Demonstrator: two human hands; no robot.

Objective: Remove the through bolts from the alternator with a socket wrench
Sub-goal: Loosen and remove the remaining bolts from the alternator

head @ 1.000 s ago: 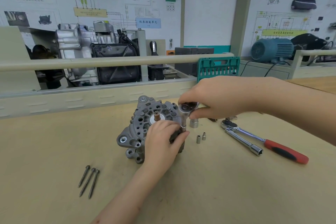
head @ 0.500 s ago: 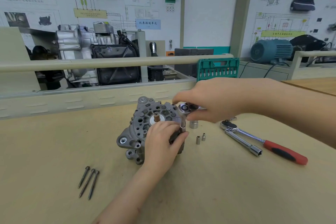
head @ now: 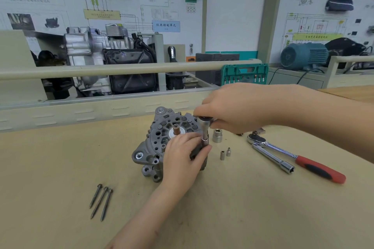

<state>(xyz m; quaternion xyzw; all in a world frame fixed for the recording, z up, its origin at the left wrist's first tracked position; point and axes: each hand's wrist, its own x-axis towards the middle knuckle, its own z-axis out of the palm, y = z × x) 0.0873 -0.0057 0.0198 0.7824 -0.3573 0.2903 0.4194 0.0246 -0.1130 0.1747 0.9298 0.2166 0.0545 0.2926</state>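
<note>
Beige workbench [head: 60, 168] holds the alternator [head: 159, 143]. Left hand [head: 182, 159] grips its near side; right hand [head: 236, 107] pinches the socket wrench [head: 204, 127] standing on its right edge.

Near side of table [head: 232, 218]: open surface, except three loose bolts [head: 101, 201] lying left of the left forearm. Centre blocked by alternator [head: 157, 145], left hand [head: 182, 159] gripping its right flank, right hand [head: 238, 107] over the socket wrench [head: 204, 127] standing upright at its right edge. Right of alternator: large socket [head: 217, 136], two small sockets [head: 225, 153] close together, then ratchet [head: 299, 157] and extension bar [head: 273, 157] lying diagonally. Far edge closed by a rail [head: 121, 68] and a green tool case [head: 244, 74].
</note>
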